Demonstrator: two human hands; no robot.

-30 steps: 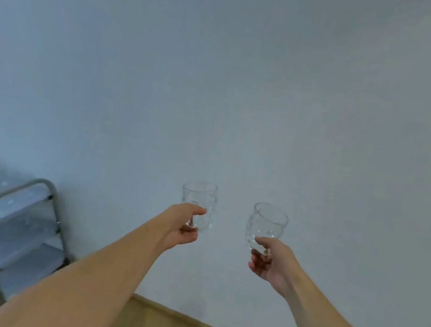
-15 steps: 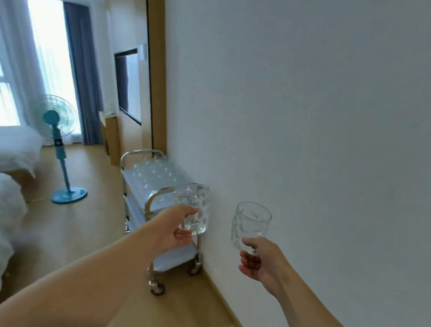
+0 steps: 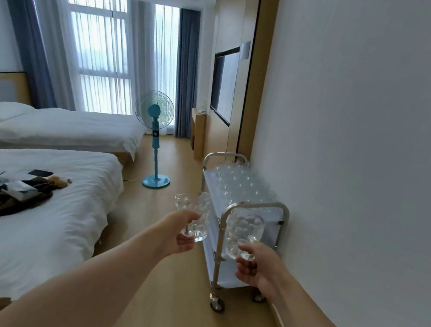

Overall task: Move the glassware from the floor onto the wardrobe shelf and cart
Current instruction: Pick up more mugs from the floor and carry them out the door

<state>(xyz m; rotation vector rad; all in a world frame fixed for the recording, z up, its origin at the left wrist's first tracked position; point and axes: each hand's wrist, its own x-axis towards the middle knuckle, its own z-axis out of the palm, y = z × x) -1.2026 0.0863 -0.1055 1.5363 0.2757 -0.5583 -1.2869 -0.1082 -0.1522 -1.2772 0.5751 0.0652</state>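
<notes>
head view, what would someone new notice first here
Two clear dimpled glasses held up in the middle foreground: the left hand grips the left glass, the right hand grips the right glass. Just beyond them, against the right wall, stands a steel cart whose top shelf is already packed with glassware. Farther back, a teal standing fan stands at the foot of the white beds.

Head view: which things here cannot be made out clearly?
- Glasses on the cart top: head view, too small and clear to count.
- Lower cart shelves: head view, partly hidden by the held glasses and right hand.
- Items on the near bed: too small to identify.
</notes>
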